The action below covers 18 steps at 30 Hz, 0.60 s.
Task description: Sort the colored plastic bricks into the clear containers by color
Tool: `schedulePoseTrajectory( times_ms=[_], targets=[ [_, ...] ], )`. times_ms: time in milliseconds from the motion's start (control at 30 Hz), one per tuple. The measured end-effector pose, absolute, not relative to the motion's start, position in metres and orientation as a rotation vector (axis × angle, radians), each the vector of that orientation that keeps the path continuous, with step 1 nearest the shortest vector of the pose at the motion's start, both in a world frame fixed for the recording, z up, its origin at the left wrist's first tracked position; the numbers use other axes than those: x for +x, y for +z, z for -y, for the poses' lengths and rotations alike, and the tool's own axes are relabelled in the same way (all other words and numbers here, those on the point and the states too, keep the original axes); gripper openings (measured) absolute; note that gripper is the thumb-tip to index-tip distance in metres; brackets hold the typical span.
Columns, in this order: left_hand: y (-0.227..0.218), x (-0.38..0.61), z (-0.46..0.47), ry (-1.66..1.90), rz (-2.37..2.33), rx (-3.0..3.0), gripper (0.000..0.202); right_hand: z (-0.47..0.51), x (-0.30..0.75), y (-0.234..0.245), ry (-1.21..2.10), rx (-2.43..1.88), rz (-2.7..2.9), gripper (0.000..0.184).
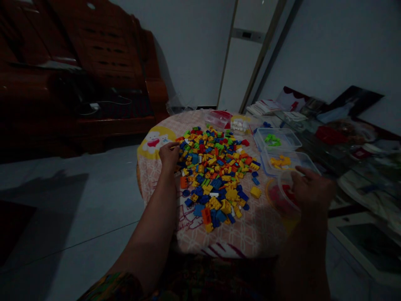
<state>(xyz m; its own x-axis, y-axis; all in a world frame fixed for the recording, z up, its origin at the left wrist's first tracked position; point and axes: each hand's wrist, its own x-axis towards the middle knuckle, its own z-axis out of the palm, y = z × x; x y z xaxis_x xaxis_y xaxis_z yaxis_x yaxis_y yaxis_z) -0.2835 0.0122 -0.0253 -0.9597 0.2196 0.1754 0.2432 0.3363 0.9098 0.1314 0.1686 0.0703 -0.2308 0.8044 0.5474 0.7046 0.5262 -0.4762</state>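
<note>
A heap of mixed toy building bricks (pixel 216 163) in yellow, blue, orange, red and green lies on a round table. My left hand (pixel 169 155) is at the heap's left edge, fingers closed in a pinch; whatever is between the fingertips is too small to make out. Over on the right, my right hand (pixel 313 190) hovers above the rim of a round clear tub (pixel 290 196) with red bricks in it. Its fingers are curled together, and their contents are hidden. A lone yellow brick (pixel 255 192) lies between the heap and the tub.
Clear boxes hold green bricks (pixel 272 140) and yellow bricks (pixel 280 161) at the table's right. White bricks (pixel 239 124) sit in a container at the back, beside a red-rimmed container (pixel 219 119). A cluttered glass table (pixel 328 138) adjoins on the right; a wooden bench (pixel 119 121) stands left.
</note>
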Motion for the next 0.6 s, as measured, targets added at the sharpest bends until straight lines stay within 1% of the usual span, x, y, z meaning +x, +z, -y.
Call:
schedulePoseTrajectory(
  times_ms=[100, 233, 367, 500, 600],
  targets=[
    [-0.023, -0.282, -0.012, -1.742, 2.560, -0.441, 0.030, -0.149, 0.097, 0.068, 0.361, -1.082, 1.957, 0.039],
    [-0.019, -0.279, -0.011, -1.749, 2.559, -0.420, 0.030, -0.144, 0.061, 0.049, 0.498, -1.017, 2.126, 0.036],
    [-0.020, -0.279, -0.011, -1.784, 2.536, -0.424, 0.031, -0.150, 0.038, 0.025, 0.444, -1.078, 2.308, 0.032],
    [-0.020, -0.279, -0.011, -1.804, 2.543, -0.430, 0.033, -0.145, 0.020, 0.011, 0.381, -1.139, 2.428, 0.029],
    [-0.018, -0.277, -0.010, -1.798, 2.550, -0.420, 0.033, -0.137, 0.010, 0.006, 0.459, -1.060, 2.517, 0.030]
  ],
)
